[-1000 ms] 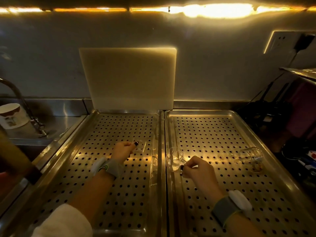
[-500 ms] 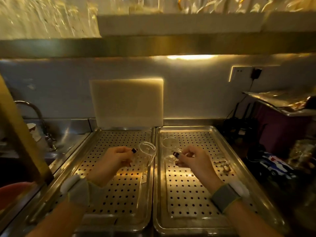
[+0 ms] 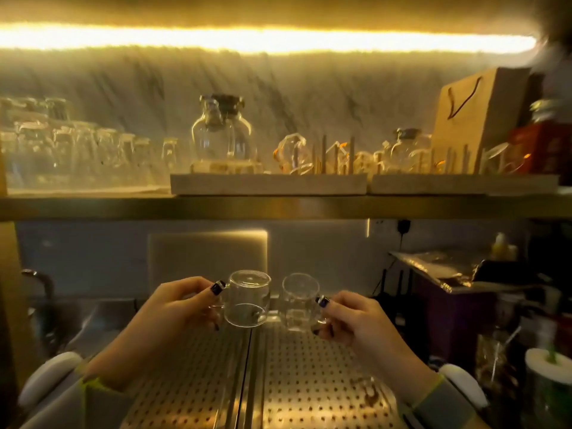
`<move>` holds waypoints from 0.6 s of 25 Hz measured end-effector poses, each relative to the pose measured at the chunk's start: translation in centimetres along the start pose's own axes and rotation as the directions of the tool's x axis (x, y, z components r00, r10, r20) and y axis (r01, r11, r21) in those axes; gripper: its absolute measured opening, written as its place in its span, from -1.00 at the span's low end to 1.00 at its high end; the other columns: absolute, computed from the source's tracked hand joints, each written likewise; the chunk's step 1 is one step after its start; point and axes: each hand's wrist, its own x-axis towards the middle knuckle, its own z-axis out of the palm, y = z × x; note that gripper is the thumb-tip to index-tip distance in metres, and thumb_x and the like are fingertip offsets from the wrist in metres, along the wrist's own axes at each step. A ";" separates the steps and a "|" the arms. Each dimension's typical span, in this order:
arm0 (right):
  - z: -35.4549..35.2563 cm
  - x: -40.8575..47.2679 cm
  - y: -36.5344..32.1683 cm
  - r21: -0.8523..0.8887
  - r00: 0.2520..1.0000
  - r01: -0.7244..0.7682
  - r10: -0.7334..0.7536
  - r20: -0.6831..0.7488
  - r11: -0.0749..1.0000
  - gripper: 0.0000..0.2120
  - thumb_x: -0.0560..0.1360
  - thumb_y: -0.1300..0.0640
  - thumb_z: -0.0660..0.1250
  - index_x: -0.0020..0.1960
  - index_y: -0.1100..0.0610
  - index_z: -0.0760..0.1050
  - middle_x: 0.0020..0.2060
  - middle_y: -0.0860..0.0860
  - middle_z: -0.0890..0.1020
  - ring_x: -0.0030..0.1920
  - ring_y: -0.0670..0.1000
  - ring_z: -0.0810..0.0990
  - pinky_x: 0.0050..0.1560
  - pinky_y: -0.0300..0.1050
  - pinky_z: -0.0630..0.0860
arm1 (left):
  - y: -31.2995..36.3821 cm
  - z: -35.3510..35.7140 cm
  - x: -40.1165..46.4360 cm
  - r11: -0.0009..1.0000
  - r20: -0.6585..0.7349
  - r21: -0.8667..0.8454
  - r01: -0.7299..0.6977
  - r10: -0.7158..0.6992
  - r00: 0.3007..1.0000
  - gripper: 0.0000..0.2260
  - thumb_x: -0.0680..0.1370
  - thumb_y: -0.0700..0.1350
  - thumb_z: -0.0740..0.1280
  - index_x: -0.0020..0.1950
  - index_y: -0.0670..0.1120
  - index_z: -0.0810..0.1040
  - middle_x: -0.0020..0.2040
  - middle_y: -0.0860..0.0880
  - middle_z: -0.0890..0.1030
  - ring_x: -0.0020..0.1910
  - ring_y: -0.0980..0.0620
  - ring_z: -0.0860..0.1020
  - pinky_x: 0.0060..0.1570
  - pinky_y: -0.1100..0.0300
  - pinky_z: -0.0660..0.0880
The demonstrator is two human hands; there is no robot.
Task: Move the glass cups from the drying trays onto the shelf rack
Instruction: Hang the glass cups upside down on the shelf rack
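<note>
My left hand grips a small clear glass cup by its handle, raised above the left perforated steel drying tray. My right hand pinches the handle of a second glass cup, held over the right drying tray. Both cups hang side by side, a small gap between them, below the steel shelf. On that shelf stands a wooden peg rack with glass cups hung on its pegs. Another glass cup lies on the right tray.
Rows of upturned glasses fill the shelf's left end. A glass jug stands on the rack, a paper bag at the right. A white board leans against the wall behind the trays. Clutter crowds the right side; a tap at left.
Both hands have lifted their cups off the trays and raised them. My view has tilted up, bringing the shelf and the peg rack into sight.
</note>
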 end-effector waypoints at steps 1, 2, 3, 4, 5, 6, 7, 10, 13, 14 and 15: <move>-0.7 0.0 -1.7 -0.001 1.000 0.027 -0.027 0.010 1.000 -0.67 0.46 0.29 0.28 -0.46 0.12 0.52 -0.62 -0.05 0.50 -0.50 -0.03 0.57 -0.44 -0.28 0.53 | 2.0 0.4 0.5 0.999 0.012 -0.011 -0.052 0.052 0.999 -0.79 0.33 -0.06 0.30 -0.24 -0.19 0.60 -0.44 -0.06 0.62 -0.43 0.07 0.60 -0.42 0.34 0.56; -1.4 0.1 -3.3 0.002 0.999 0.047 -0.047 0.018 0.999 -0.68 0.46 0.29 0.28 -0.45 0.13 0.53 -0.62 -0.05 0.50 -0.49 -0.03 0.57 -0.44 -0.28 0.54 | 3.8 0.8 1.1 0.995 0.008 -0.016 -0.101 0.101 0.995 -0.79 0.33 -0.06 0.29 -0.23 -0.19 0.60 -0.43 -0.06 0.62 -0.43 0.07 0.60 -0.42 0.34 0.56; -1.9 0.4 -4.7 0.009 0.998 0.055 -0.055 0.022 0.998 -0.68 0.46 0.30 0.27 -0.45 0.13 0.53 -0.62 -0.04 0.50 -0.49 -0.02 0.57 -0.43 -0.27 0.54 | 5.3 1.1 1.8 0.989 -0.004 -0.010 -0.146 0.146 0.989 -0.81 0.36 -0.08 0.28 -0.22 -0.19 0.59 -0.41 -0.06 0.62 -0.41 0.08 0.60 -0.40 0.33 0.57; -2.4 0.8 -6.2 0.013 0.997 0.069 -0.070 0.018 0.998 -0.68 0.47 0.30 0.26 -0.44 0.13 0.54 -0.61 -0.03 0.50 -0.49 -0.03 0.58 -0.43 -0.26 0.55 | 6.7 1.5 2.6 0.981 -0.011 0.012 -0.193 0.193 0.981 -0.83 0.41 -0.11 0.26 -0.19 -0.19 0.58 -0.37 -0.05 0.61 -0.38 0.08 0.60 -0.37 0.32 0.58; -2.7 1.2 -7.5 0.014 0.996 0.090 -0.090 0.004 0.996 -0.68 0.47 0.31 0.25 -0.43 0.14 0.54 -0.60 -0.02 0.50 -0.50 -0.03 0.57 -0.45 -0.26 0.55 | 8.0 2.0 3.4 0.973 -0.017 0.039 -0.228 0.229 0.973 -0.85 0.46 -0.14 0.23 -0.18 -0.17 0.56 -0.32 -0.07 0.59 -0.34 0.07 0.60 -0.35 0.32 0.59; -2.9 1.8 -8.8 0.011 0.993 0.119 -0.118 -0.024 0.993 -0.69 0.48 0.32 0.24 -0.42 0.16 0.53 -0.60 0.00 0.49 -0.52 -0.04 0.56 -0.47 -0.28 0.54 | 9.2 2.4 4.5 0.966 -0.024 0.049 -0.254 0.255 0.967 -0.85 0.49 -0.16 0.21 -0.16 -0.16 0.54 -0.28 -0.09 0.57 -0.31 0.05 0.59 -0.33 0.33 0.59; -3.0 2.5 -10.0 -0.003 0.987 0.148 -0.148 -0.055 0.989 -0.70 0.48 0.32 0.23 -0.40 0.18 0.51 -0.59 0.02 0.48 -0.53 -0.04 0.55 -0.50 -0.29 0.53 | 10.2 2.8 5.5 0.963 -0.031 0.033 -0.269 0.270 0.962 -0.86 0.51 -0.17 0.19 -0.16 -0.14 0.53 -0.25 -0.10 0.56 -0.28 0.04 0.58 -0.35 0.37 0.58; -3.0 4.3 -12.7 -0.049 0.972 0.199 -0.204 -0.116 0.979 -0.74 0.49 0.32 0.23 -0.36 0.20 0.49 -0.55 0.05 0.45 -0.55 -0.07 0.52 -0.50 -0.29 0.54 | 12.5 4.1 8.8 0.962 -0.057 -0.059 -0.268 0.265 0.963 -0.86 0.53 -0.18 0.20 -0.17 -0.16 0.51 -0.22 -0.12 0.54 -0.28 0.03 0.56 -0.46 0.43 0.53; -3.4 6.4 -14.2 -0.062 0.961 0.215 -0.223 -0.163 0.975 -0.78 0.49 0.30 0.23 -0.32 0.21 0.49 -0.49 0.07 0.45 -0.51 -0.08 0.50 -0.45 -0.26 0.58 | 13.6 5.3 12.7 0.957 -0.077 -0.097 -0.274 0.267 0.961 -0.85 0.53 -0.20 0.21 -0.22 -0.18 0.48 -0.24 -0.13 0.51 -0.31 0.02 0.54 -0.50 0.41 0.53; -3.7 6.9 -14.5 -0.071 0.959 0.211 -0.221 -0.180 0.975 -0.80 0.49 0.29 0.24 -0.30 0.21 0.50 -0.46 0.08 0.46 -0.48 -0.07 0.49 -0.44 -0.26 0.59 | 13.8 5.6 13.8 0.955 -0.091 -0.103 -0.277 0.268 0.959 -0.84 0.53 -0.20 0.22 -0.24 -0.19 0.47 -0.26 -0.13 0.50 -0.34 0.02 0.54 -0.50 0.38 0.55; -4.1 7.6 -15.0 -0.081 0.954 0.213 -0.225 -0.200 0.974 -0.82 0.49 0.28 0.25 -0.28 0.21 0.50 -0.43 0.08 0.46 -0.46 -0.07 0.48 -0.43 -0.26 0.59 | 14.0 5.9 15.1 0.953 -0.105 -0.107 -0.283 0.272 0.957 -0.82 0.53 -0.20 0.22 -0.26 -0.19 0.46 -0.29 -0.13 0.50 -0.38 0.03 0.54 -0.49 0.35 0.57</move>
